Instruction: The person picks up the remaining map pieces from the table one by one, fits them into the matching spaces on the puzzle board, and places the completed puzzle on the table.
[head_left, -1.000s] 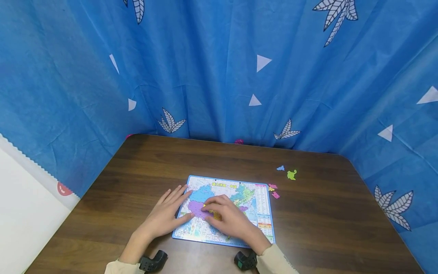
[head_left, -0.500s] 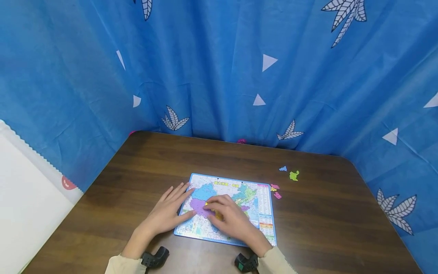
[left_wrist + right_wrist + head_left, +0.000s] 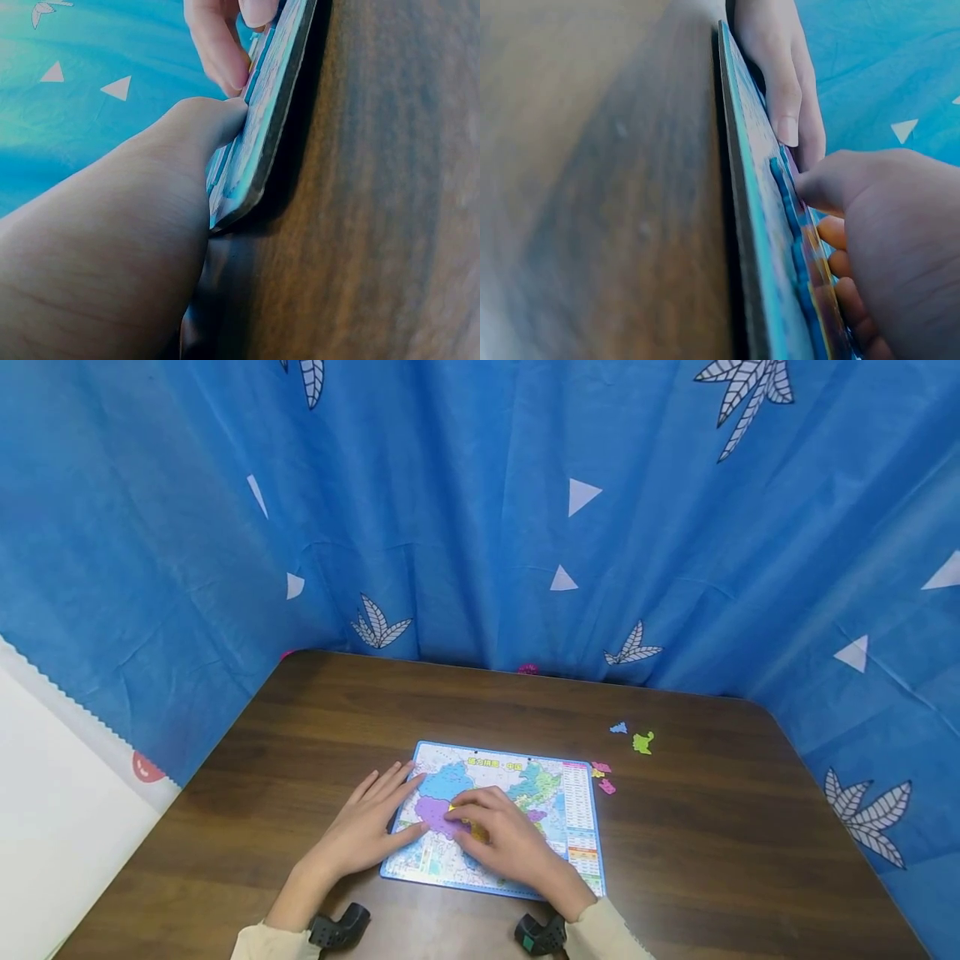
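Note:
A map puzzle board (image 3: 405,866) with a blue rim lies on the table, tilted in both wrist views. My left hand (image 3: 367,822) rests on its left edge with fingers spread; the thumb lies by the purple puzzle piece (image 3: 433,812). Over the middle of the board my right hand (image 3: 506,839) is bent, thumb and fingertips about a small yellow puzzle piece (image 3: 452,807) that the fingers mostly cover. Above the purple one sits a blue puzzle piece (image 3: 446,782). The right thumb (image 3: 829,180) touches the layered pieces in the right wrist view.
Right of the board lie loose pieces: a blue one (image 3: 618,727), a green one (image 3: 642,742), pink ones (image 3: 607,786) and a small yellow one (image 3: 597,773). A blue curtain (image 3: 465,527) hangs behind the wooden table (image 3: 712,827). Each wrist wears a black device (image 3: 340,927).
The head view shifts slightly. Both hands keep nearly the same place on the board, and the loose pieces have not moved.

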Demonstrator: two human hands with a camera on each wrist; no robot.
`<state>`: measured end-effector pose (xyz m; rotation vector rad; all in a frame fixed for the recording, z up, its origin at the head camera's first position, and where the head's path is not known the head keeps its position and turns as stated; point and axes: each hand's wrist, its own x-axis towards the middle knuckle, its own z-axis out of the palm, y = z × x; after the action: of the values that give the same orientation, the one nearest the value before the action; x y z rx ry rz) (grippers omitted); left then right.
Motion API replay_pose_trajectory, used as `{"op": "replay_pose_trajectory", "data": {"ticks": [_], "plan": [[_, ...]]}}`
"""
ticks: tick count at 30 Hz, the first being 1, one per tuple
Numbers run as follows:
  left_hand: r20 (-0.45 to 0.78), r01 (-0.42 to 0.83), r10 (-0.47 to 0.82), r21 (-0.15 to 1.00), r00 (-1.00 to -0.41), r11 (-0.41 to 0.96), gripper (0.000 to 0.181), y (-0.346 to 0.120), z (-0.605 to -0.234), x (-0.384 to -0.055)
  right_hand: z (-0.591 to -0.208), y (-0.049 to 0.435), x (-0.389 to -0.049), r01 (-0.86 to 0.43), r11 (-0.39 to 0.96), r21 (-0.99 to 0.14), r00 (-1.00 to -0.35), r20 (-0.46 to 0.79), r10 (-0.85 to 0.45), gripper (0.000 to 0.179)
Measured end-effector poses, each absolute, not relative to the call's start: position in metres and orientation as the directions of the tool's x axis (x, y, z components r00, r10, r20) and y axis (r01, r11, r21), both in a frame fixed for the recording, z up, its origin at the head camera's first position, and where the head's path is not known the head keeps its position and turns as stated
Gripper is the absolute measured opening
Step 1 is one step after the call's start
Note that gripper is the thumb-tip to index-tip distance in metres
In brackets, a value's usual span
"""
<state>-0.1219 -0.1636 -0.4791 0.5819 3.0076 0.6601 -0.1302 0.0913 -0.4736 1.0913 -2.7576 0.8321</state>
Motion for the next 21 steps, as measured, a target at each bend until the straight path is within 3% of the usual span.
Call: {"op": "replay_pose_trajectory", "data": {"ticks": [9, 21], "plan": [[0.066, 0.349, 0.354, 0.417, -0.933, 0.839, 0.077, -0.163, -0.479, -0.121, -0.466, 0.096, -0.131, -0.578, 0.622, -0.527, -0.783, 0.144, -0.606, 0.026], [0.065, 0.341, 0.348, 0.427, -0.935, 0.838, 0.076, -0.164, -0.48, -0.122, -0.462, 0.11, -0.13, -0.576, 0.611, -0.544, -0.802, 0.23, -0.551, 0.027]]}}
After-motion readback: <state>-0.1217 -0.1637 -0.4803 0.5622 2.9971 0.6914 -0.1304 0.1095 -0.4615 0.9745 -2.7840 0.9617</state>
